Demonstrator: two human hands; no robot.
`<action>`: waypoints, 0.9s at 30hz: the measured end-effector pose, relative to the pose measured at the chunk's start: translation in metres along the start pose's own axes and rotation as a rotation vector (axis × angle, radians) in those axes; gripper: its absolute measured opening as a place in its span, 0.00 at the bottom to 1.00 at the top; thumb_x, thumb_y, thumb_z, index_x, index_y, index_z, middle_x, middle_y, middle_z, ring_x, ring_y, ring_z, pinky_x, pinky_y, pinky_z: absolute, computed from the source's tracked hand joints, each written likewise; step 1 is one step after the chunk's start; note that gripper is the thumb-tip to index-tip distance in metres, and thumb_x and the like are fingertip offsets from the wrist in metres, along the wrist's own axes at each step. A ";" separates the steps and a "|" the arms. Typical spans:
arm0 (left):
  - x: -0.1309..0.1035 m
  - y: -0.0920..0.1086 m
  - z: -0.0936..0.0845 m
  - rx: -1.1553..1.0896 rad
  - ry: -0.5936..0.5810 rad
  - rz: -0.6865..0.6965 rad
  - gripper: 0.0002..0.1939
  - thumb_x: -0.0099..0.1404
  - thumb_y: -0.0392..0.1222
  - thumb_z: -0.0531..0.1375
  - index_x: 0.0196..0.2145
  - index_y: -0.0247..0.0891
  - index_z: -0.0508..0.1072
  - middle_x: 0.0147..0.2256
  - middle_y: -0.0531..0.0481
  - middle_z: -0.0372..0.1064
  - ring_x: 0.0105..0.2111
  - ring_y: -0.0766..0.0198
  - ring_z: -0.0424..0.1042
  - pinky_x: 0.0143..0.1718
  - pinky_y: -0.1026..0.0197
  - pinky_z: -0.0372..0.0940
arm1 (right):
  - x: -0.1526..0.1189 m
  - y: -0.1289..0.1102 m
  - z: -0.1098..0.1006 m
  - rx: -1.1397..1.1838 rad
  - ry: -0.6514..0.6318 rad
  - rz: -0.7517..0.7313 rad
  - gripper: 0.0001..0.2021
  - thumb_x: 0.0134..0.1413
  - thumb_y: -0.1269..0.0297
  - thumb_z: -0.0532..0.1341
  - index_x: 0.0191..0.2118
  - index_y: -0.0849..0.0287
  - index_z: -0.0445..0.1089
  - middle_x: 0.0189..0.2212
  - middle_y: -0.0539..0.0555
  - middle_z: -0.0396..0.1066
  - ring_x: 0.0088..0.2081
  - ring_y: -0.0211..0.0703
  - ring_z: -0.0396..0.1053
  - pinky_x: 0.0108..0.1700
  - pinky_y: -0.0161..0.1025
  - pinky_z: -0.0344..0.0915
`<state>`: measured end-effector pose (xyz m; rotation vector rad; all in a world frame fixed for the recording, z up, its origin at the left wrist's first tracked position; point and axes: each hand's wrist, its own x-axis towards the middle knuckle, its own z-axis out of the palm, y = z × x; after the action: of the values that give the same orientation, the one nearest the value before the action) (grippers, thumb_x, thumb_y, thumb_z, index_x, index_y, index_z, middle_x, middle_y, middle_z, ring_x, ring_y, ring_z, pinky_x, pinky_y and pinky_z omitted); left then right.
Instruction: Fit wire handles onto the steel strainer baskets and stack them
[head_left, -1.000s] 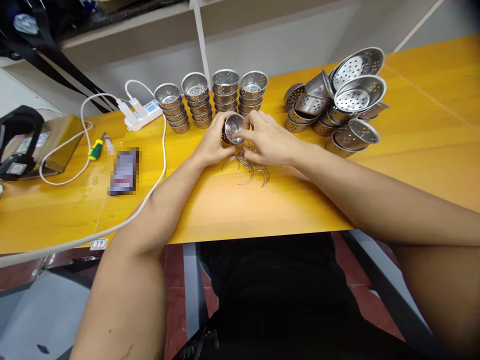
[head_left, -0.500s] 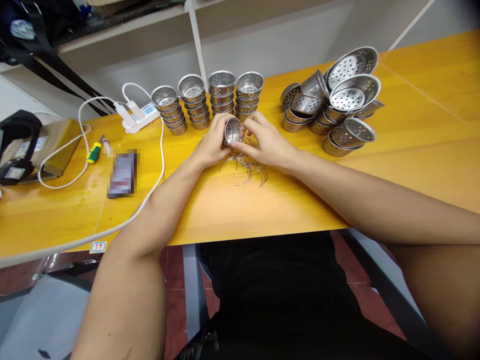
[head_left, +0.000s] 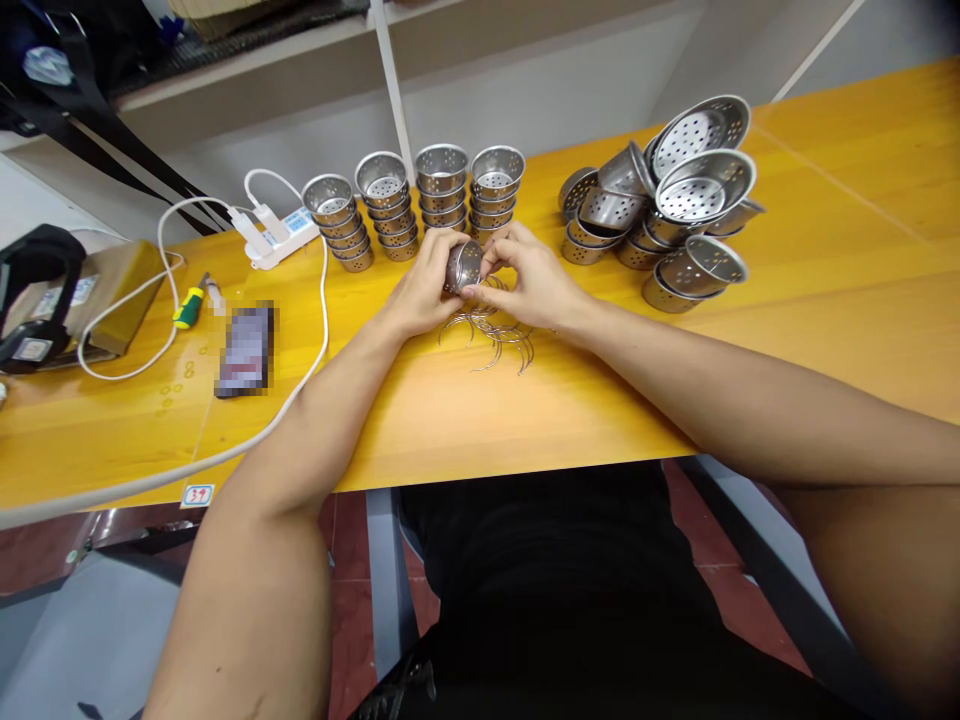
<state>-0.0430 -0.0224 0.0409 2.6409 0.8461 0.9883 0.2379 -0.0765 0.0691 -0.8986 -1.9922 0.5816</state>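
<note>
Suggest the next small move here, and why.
Probably a light press by the right hand against the perforated cup: its fingertips are right at the cup's side, while the left hand grips the opposite side and could brace it.

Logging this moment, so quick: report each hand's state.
Left hand: closed around a perforated metal cup.
Right hand: thumb and forefinger at the cup; whether pinching anything cannot be told.
</note>
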 end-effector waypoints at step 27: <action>-0.003 0.005 -0.008 0.004 0.095 -0.192 0.55 0.75 0.87 0.74 0.81 0.49 0.67 0.78 0.31 0.76 0.80 0.31 0.78 0.85 0.29 0.75 | -0.002 0.014 -0.015 -0.163 -0.121 -0.030 0.34 0.67 0.21 0.80 0.56 0.46 0.83 0.61 0.64 0.81 0.64 0.76 0.81 0.76 0.82 0.79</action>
<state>-0.0476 -0.0280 0.0471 2.4754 1.0988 1.0677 0.2567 -0.0676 0.0665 -0.9488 -2.1836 0.4717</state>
